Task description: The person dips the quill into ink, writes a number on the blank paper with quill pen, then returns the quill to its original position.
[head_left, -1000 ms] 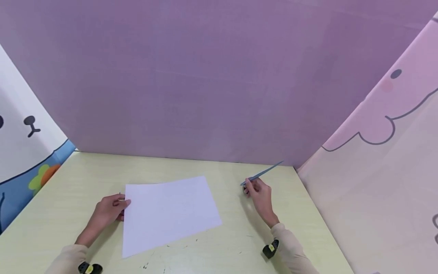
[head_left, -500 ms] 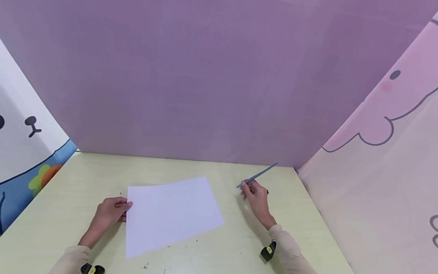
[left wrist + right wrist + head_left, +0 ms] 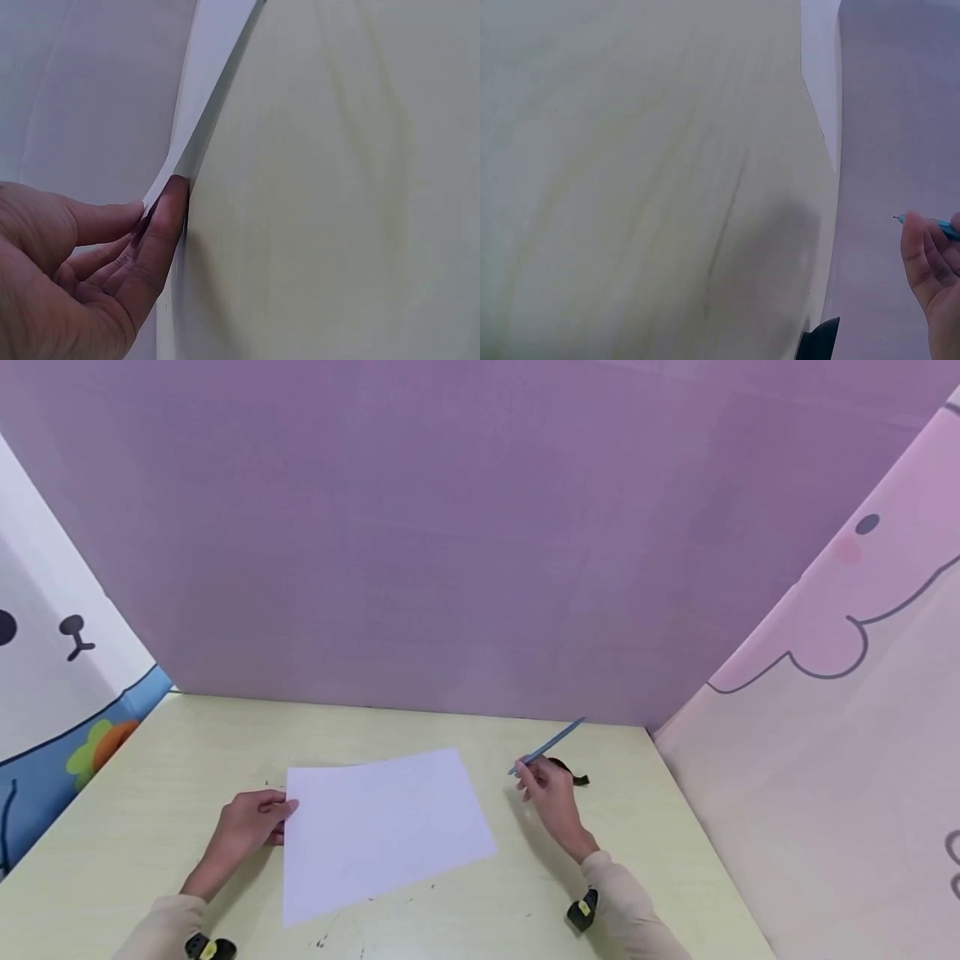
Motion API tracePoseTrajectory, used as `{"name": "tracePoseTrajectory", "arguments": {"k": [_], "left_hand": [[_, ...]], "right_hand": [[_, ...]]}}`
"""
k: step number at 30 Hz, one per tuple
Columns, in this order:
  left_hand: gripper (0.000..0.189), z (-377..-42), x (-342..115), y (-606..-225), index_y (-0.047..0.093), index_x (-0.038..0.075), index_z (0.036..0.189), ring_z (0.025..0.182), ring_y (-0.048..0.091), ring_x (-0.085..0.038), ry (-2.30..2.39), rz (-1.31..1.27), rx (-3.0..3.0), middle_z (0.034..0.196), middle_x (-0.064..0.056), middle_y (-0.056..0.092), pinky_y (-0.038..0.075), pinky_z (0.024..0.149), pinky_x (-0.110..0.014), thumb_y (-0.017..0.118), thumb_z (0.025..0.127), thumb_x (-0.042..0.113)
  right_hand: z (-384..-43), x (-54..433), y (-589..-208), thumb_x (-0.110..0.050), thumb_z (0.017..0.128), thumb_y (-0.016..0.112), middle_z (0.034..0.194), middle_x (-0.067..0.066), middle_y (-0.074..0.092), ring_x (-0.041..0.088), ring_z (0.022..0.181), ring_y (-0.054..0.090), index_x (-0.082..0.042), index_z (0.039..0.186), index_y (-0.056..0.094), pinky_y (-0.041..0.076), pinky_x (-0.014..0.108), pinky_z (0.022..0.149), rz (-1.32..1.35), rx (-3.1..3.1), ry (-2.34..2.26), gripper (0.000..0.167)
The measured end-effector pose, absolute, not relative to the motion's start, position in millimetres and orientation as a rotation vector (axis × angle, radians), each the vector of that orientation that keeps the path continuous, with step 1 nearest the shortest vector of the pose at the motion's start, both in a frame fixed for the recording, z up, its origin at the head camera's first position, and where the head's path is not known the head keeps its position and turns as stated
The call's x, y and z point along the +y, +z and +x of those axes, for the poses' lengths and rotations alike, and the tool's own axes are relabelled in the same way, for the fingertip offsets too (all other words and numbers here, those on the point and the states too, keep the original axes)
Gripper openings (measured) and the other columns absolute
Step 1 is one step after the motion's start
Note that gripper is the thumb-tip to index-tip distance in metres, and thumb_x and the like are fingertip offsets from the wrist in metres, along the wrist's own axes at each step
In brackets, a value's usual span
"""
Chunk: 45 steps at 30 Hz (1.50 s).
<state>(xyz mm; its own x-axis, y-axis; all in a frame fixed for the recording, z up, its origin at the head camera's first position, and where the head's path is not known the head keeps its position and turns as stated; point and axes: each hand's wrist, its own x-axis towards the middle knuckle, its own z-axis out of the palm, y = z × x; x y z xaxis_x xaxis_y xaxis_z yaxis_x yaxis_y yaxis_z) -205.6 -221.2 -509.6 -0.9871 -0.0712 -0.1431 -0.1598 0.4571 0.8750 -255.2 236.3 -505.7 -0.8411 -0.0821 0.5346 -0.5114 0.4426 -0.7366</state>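
Observation:
My left hand [image 3: 251, 827] pinches the left edge of a white sheet of paper [image 3: 386, 835] between thumb and fingers. In the left wrist view the paper [image 3: 202, 90] bends up off the table at that edge, its thumb on top and fingers beneath. To the right of the sheet, my right hand [image 3: 553, 793] holds a slim blue pen [image 3: 557, 740] between thumb and fingers. The pen's fine tip points left toward the paper, apart from it, and its back end slants up to the right. In the right wrist view part of the pen [image 3: 937, 225] shows past the thumb.
A dark, curved object [image 3: 579, 778] lies on the table behind my right hand, partly hidden by it. The pale yellow table [image 3: 420, 927] has small dark marks near its front. A purple panel [image 3: 480, 568] stands along the back, with printed panels at both sides.
My right hand has moved left with the pen, uncovering the dark object behind it. My left hand and the paper have shifted slightly right.

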Motion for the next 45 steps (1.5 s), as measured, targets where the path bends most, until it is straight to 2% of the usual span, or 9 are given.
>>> {"name": "tracePoseTrajectory", "arguments": {"k": [3, 6, 12, 15, 18, 27, 38, 45], "left_hand": [[0.036, -206.4, -220.4, -509.0, 0.061, -0.019, 0.125, 0.067, 0.067, -0.014, 1.577, -0.194, 2.611, 0.079, -0.008, 0.066, 0.064, 0.061, -0.028, 0.061, 0.104, 0.010], [0.036, -206.5, -219.4, -508.1, 0.060, -0.019, 0.126, 0.067, 0.067, -0.014, 1.565, -0.182, 2.613, 0.079, -0.008, 0.066, 0.064, 0.061, -0.028, 0.061, 0.104, 0.009], [0.044, -207.2, -218.1, -505.6, 0.053, -0.021, 0.134, 0.072, 0.068, -0.014, 1.538, -0.146, 2.611, 0.091, -0.017, 0.070, 0.065, 0.063, -0.028, 0.060, 0.104, 0.010], [0.048, -207.7, -217.1, -505.0, 0.049, -0.021, 0.138, 0.075, 0.070, -0.015, 1.530, -0.132, 2.607, 0.099, -0.024, 0.071, 0.065, 0.063, -0.028, 0.060, 0.104, 0.011], [0.050, -207.7, -215.9, -504.6, 0.047, -0.021, 0.140, 0.075, 0.071, -0.015, 1.529, -0.126, 2.601, 0.100, -0.025, 0.072, 0.064, 0.062, -0.028, 0.061, 0.104, 0.011], [0.046, -209.7, -212.6, -506.0, 0.049, -0.021, 0.139, 0.068, 0.070, -0.016, 1.574, -0.122, 2.595, 0.095, -0.022, 0.072, 0.065, 0.062, -0.029, 0.060, 0.105, 0.008], [0.042, -209.0, -207.7, -506.7, 0.056, -0.018, 0.134, 0.060, 0.070, -0.018, 1.581, -0.155, 2.596, 0.077, -0.006, 0.069, 0.061, 0.058, -0.026, 0.061, 0.105, 0.012], [0.042, -209.5, -202.3, -507.3, 0.057, -0.020, 0.132, 0.062, 0.070, -0.016, 1.623, -0.159, 2.563, 0.079, -0.005, 0.070, 0.063, 0.059, -0.029, 0.060, 0.105, 0.013]], "right_hand": [[-255.9, 232.5, -507.2, 0.008, 0.097, 0.067, 0.076, 0.018, 0.069, 0.016, 0.054, 0.064, 0.011, 0.101, 0.071, 0.057, 0.043, 0.043, 0.523, -2.257, 1.316, 0.006], [-255.4, 231.3, -507.3, 0.007, 0.097, 0.068, 0.075, 0.019, 0.070, 0.014, 0.055, 0.064, 0.009, 0.101, 0.072, 0.057, 0.041, 0.043, 0.541, -2.251, 1.310, 0.006], [-251.4, 230.6, -505.9, -0.003, 0.100, 0.068, 0.079, 0.023, 0.071, 0.036, 0.058, 0.067, 0.006, 0.104, 0.073, 0.059, 0.033, 0.046, 0.551, -2.279, 1.375, 0.011], [-250.6, 230.0, -506.5, -0.005, 0.101, 0.068, 0.081, 0.025, 0.071, 0.040, 0.061, 0.067, 0.006, 0.105, 0.073, 0.059, 0.029, 0.048, 0.573, -2.281, 1.394, 0.013], [-250.5, 228.4, -506.6, -0.004, 0.101, 0.067, 0.081, 0.025, 0.071, 0.040, 0.062, 0.067, 0.007, 0.105, 0.072, 0.059, 0.027, 0.048, 0.608, -2.273, 1.385, 0.013], [-249.7, 225.5, -506.5, -0.005, 0.102, 0.067, 0.081, 0.024, 0.071, 0.038, 0.062, 0.068, 0.007, 0.107, 0.071, 0.058, 0.024, 0.049, 0.627, -2.300, 1.358, 0.014], [-248.4, 223.4, -507.0, -0.005, 0.102, 0.067, 0.081, 0.025, 0.071, 0.040, 0.061, 0.067, 0.008, 0.108, 0.071, 0.058, 0.023, 0.049, 0.646, -2.287, 1.374, 0.015], [-249.2, 218.2, -506.8, -0.004, 0.101, 0.067, 0.081, 0.024, 0.072, 0.039, 0.061, 0.068, 0.005, 0.107, 0.073, 0.059, 0.026, 0.049, 0.651, -2.251, 1.382, 0.012]]}}
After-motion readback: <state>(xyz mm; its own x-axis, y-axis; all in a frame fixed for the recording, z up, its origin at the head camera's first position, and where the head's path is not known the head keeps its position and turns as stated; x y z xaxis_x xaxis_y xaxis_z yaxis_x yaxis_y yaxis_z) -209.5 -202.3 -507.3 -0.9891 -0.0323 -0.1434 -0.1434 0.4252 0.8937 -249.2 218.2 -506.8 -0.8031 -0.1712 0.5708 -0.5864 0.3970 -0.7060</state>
